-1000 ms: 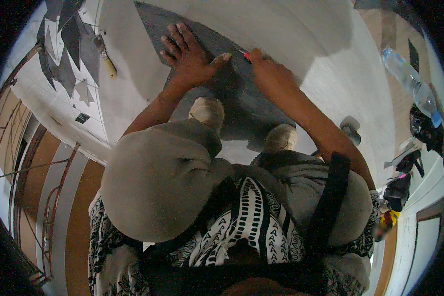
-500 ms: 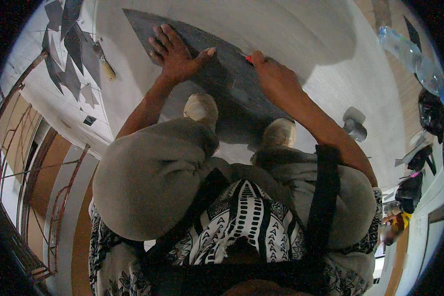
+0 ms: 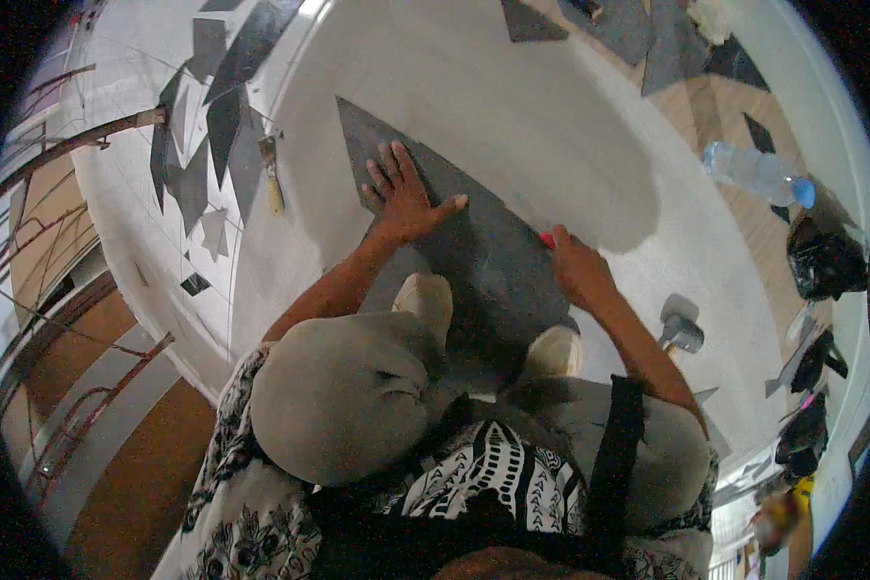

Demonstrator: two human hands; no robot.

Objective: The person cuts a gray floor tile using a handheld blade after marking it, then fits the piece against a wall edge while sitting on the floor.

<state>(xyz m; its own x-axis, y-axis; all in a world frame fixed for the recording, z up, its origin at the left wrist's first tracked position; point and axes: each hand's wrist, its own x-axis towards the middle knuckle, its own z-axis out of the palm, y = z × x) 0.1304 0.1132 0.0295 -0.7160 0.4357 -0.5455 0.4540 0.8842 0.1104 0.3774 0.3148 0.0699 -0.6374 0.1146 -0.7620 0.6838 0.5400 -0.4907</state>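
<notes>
A dark grey sheet [image 3: 498, 261] with a pointed far-left corner lies on the pale floor between my feet. My left hand [image 3: 403, 205] is pressed flat on it near that corner, fingers spread and thumb out to the right. Beside the sheet's far right edge, my right hand [image 3: 582, 271] is closed around a small red-handled tool [image 3: 548, 239]. Only the red end of this tool shows; its working end is too small to make out.
A yellow-handled scraper [image 3: 274, 184] and several grey offcuts [image 3: 227, 130] lie to the left, near red-brown scaffolding [image 3: 77, 222]. On the right are a mallet [image 3: 684, 333], a plastic bottle [image 3: 756, 172] and black bags [image 3: 826, 256]. Another person [image 3: 778, 517] appears at lower right.
My view has tilted up, so the sheet and both hands sit lower and further right in the picture. Both hands keep about the same places on the sheet.
</notes>
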